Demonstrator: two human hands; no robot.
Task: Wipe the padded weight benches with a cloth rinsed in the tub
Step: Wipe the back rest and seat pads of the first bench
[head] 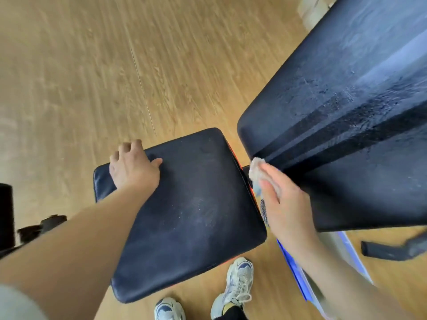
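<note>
A dark padded seat pad lies in the middle of the view, dusty on top. My left hand grips its far left edge, fingers curled over the rim and thumb on top. To the right the long dark back pad slopes away, with wet streaks on its surface. My right hand presses a pale cloth against the lower near edge of the back pad, at the gap between the two pads. The fingers lie fairly straight over the cloth. The tub is not in view.
Wooden floor surrounds the bench. A blue and grey frame bar runs under my right forearm. A black foot piece lies at the right. Black equipment stands at the left edge. My shoes are below the seat pad.
</note>
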